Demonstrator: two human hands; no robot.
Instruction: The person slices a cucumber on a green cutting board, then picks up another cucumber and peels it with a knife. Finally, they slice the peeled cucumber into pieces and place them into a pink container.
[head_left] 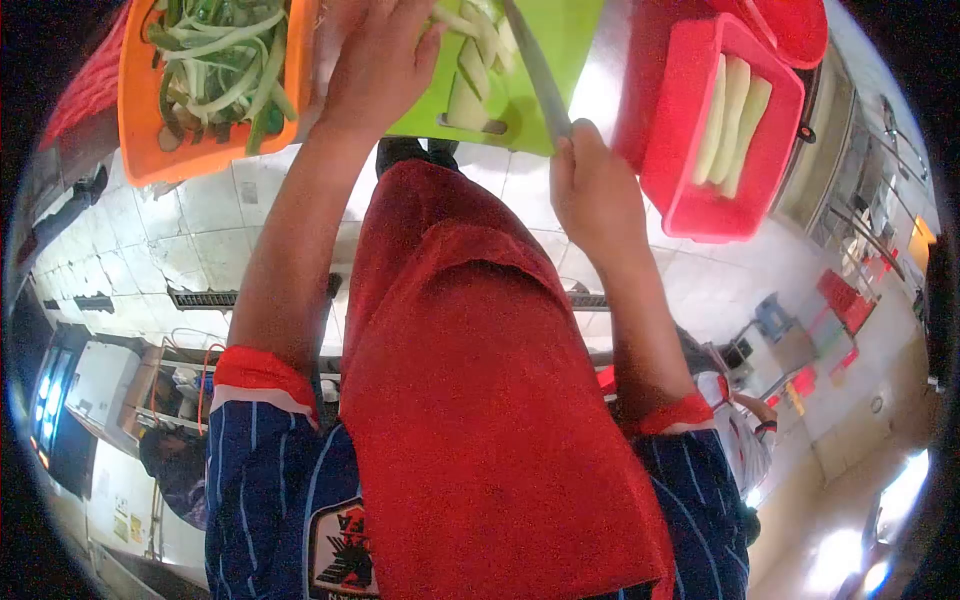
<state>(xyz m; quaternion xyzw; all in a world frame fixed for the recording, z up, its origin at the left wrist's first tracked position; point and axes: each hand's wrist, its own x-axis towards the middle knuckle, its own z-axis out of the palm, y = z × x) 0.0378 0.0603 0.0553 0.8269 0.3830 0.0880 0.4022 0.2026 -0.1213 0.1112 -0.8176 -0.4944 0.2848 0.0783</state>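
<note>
In my right hand (600, 190) I grip a knife (540, 75), its blade slanting up across the right part of a bright green cutting board (525, 115). Peeled pale-green vegetable pieces (470, 90), long like cucumber, lie on the board left of the blade, some cut in strips. My left hand (385, 75) is over the board's left edge, its thumb close to the pieces. The frame's top edge cuts off its fingers, so I cannot tell whether they hold anything.
An orange basket (150, 165) of green and pale peel strips (225, 70) stands at the left. To the right, a pink-red tub (670, 190) holds several long peeled vegetables (730, 125), with another red container (790, 30) behind it. A red apron (490, 420) covers my front.
</note>
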